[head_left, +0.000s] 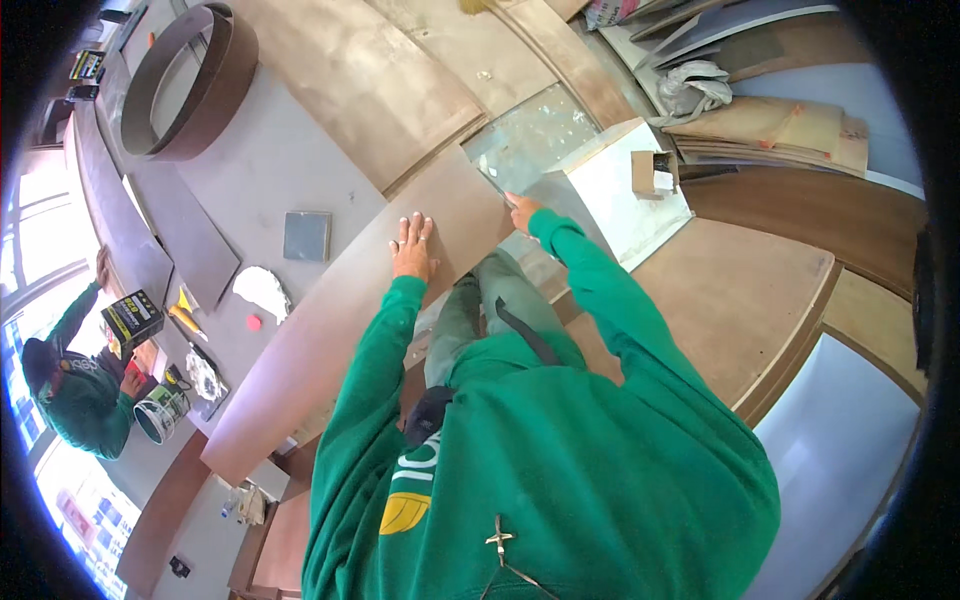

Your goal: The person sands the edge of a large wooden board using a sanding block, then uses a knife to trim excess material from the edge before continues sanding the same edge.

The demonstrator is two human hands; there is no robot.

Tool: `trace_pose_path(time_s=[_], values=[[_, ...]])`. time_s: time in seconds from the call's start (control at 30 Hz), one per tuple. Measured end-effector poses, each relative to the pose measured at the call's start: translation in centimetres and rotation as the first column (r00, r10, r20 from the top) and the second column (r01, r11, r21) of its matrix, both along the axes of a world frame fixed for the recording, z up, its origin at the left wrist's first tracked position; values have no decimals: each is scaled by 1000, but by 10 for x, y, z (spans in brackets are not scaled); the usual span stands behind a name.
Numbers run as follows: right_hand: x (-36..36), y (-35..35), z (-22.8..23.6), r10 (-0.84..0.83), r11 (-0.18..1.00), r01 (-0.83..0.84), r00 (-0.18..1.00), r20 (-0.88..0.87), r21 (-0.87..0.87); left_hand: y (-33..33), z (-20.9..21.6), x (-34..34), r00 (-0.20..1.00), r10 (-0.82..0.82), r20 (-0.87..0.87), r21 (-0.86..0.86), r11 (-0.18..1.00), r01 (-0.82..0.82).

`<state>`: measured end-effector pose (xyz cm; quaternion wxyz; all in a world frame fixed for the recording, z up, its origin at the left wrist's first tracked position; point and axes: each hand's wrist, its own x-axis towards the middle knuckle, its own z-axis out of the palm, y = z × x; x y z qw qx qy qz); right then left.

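Note:
A long, brownish sheet (pixel 350 305) with a smooth face lies slantwise in front of me, partly over the grey table. My left hand (pixel 412 248) rests flat on it, fingers spread. At the sheet's right end, my right hand (pixel 524 212) is closed, forefinger stretched along a thin dark tool (pixel 494 185) at the edge. The tool is mostly hidden by the hand, so its kind is unclear.
A grey square block (pixel 307 236), a white rag (pixel 263 292) and a curved brown band (pixel 215 95) are on the table (pixel 260 160). A white box-shaped piece (pixel 615 195) stands right. At left, a co-worker (pixel 80 395) works near a bucket (pixel 161 412).

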<state>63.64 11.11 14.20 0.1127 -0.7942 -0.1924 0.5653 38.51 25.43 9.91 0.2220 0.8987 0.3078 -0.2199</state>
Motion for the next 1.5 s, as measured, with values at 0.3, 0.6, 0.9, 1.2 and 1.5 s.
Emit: trace_pose_path(time_s=[0.3,0.6,0.9,1.2,1.5], values=[[27,11,-54,128,992,-126,989,71,-31,-18,21,30,997,-14,-72,-17,1000,13],[3,29,-23,95,995,-96,977,193,-6,-16,22,43,991,-18,-130,36,999,23],[28,42,30,119,993,-117,992,53,-31,-14,23,51,992,45,-122,6,999,-44],[15,29,6,113,992,-118,987,116,41,-11,20,48,991,49,-124,-19,998,-51],[11,19,-1,10,983,-35,990,139,181,-11,9,44,998,50,-42,-6,999,-50]])
